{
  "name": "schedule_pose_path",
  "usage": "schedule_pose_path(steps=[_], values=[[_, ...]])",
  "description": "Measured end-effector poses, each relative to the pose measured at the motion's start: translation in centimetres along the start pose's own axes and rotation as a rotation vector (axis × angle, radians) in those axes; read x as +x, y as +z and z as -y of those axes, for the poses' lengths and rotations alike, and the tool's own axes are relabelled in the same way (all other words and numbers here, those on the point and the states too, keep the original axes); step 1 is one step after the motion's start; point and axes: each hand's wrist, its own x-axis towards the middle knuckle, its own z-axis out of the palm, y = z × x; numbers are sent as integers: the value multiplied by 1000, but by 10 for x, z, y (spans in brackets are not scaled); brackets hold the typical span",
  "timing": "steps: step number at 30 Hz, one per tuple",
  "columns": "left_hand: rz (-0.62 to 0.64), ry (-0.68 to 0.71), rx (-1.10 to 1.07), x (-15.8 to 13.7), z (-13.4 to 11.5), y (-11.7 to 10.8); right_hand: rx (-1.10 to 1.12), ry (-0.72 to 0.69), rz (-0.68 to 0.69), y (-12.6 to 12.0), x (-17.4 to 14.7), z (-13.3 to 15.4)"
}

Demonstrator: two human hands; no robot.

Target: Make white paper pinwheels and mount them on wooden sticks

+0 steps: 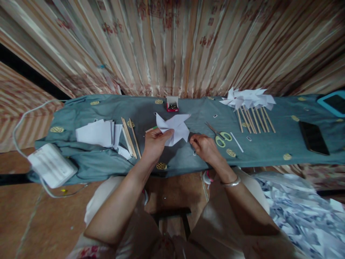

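Note:
My left hand (156, 144) pinches a white paper pinwheel (178, 128) at its middle, thumb on top, above the cloth. To the right of the pinwheel and apart from it, my right hand (202, 145) has its fingers curled together; whatever they hold, if anything, is too small to make out. Behind the pinwheel stands a small open red box (172, 105) with tiny metal pieces inside. Scissors (221, 137) with green handles lie beyond my right hand, beside a thin white strip (237, 142). A thin green-tipped item (151, 128) shows partly behind my left hand.
Left on the green cloth (178, 167) lie a stack of white paper (94, 133), loose sticks (130, 136) and a white box with a cable (52, 165). At right are finished pinwheels on sticks (250, 100), a black phone (314, 138) and a blue-edged device (332, 102).

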Motion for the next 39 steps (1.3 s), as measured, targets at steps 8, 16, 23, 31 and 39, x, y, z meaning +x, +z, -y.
schedule_pose_path(steps=[8, 16, 23, 31, 39], values=[[65, 2, 32, -6, 6, 8, 528, -104, -380, -35, -18, 30], [150, -61, 46, -20, 9, 17, 505, -126, -340, -26, -24, 46], [186, -75, 83, -24, 9, 17, 475, -177, -335, -29, -23, 44], [186, -57, 103, -26, 9, 16, 475, -161, -323, -25, -23, 41], [196, -45, 70, -26, 9, 17, 493, -162, -320, -26, -23, 43]])
